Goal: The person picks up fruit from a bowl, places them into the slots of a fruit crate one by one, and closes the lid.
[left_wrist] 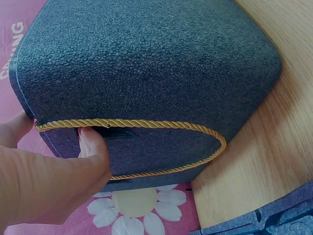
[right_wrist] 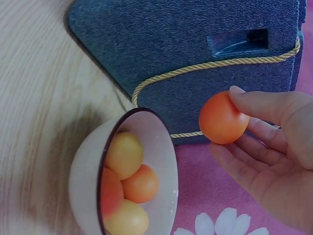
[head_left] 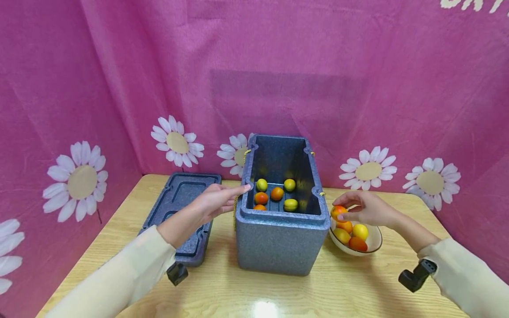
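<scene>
A deep grey foam box [head_left: 278, 247] stands open on the table. Inside lie several yellow and orange fruits [head_left: 277, 193]. My left hand [head_left: 214, 201] grips the box's left wall, thumb on the top rim, a finger at the handle slot under the gold rope [left_wrist: 161, 123]. To the right of the box, my right hand [head_left: 371, 210] pinches an orange-red fruit [right_wrist: 222, 120] between thumb and fingers, above the bowl's edge. The white bowl [right_wrist: 83, 181] with a dark rim holds several more yellow and orange fruits [head_left: 360, 231].
Left of the box lies its grey lid [head_left: 200, 240], flat on the wooden table [head_left: 214, 291]. A pink cloth [head_left: 270, 48] with daisies hangs close behind the table and along its sides. A second gold rope [right_wrist: 210, 64] loops along the box's right wall.
</scene>
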